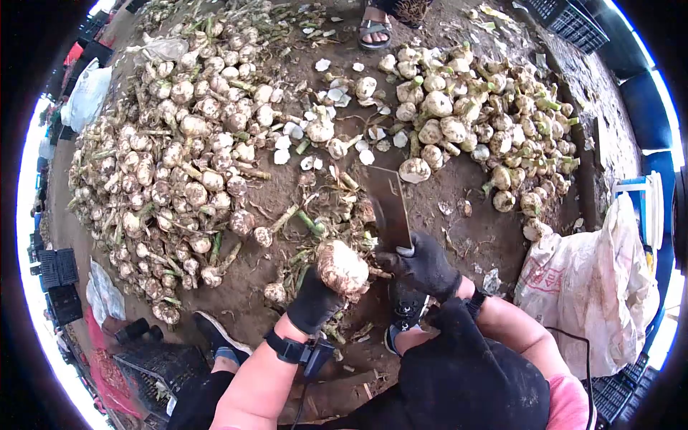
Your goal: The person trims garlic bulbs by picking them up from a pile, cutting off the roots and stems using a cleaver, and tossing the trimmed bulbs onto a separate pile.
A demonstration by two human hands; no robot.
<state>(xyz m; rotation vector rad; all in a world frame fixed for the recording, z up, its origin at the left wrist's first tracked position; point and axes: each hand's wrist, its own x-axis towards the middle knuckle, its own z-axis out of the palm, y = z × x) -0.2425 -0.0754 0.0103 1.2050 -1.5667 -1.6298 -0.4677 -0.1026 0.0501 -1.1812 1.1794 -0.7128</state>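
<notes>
My left hand, in a black glove, is wrapped round a large, dirt-streaked garlic bulb in front of my knees. In my right hand, also gloved in black, is a cleaver with a broad dark blade pointing up and away from me. The right hand is close beside the bulb, near its stalk end. Whether the blade touches the stalk cannot be made out. Cut stalks and peelings litter the ground just beyond both hands.
A wide heap of garlic covers the left side, and a second garlic pile lies at right. A white woven sack slumps at my right. Black crates stand at left. Another person's sandalled foot shows at the far side.
</notes>
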